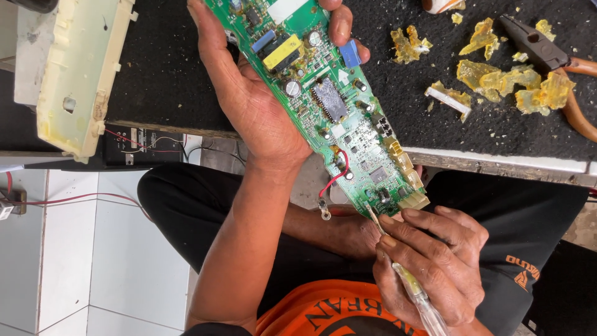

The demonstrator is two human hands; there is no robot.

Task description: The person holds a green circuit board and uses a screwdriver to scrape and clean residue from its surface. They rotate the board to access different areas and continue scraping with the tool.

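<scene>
My left hand (pixel 252 102) grips a long green circuit board (pixel 348 118) from underneath, fingertips curled over its far edge. The board carries a yellow component, a black chip, small capacitors and cream connectors at its near end, and a red wire with a ring terminal (pixel 324 208) hangs from it. My right hand (pixel 435 267) pinches a thin tool with a clear yellowish handle (pixel 413 289). Its metal tip touches the board's near end beside the connectors.
Black matted workbench (pixel 168 68) with a worn front edge. Several amber resin chunks (pixel 497 78) lie on it at the right, next to orange-handled pliers (pixel 547 56). A cream plastic housing (pixel 78 74) sits at the left. White floor tiles and red wires lie below left.
</scene>
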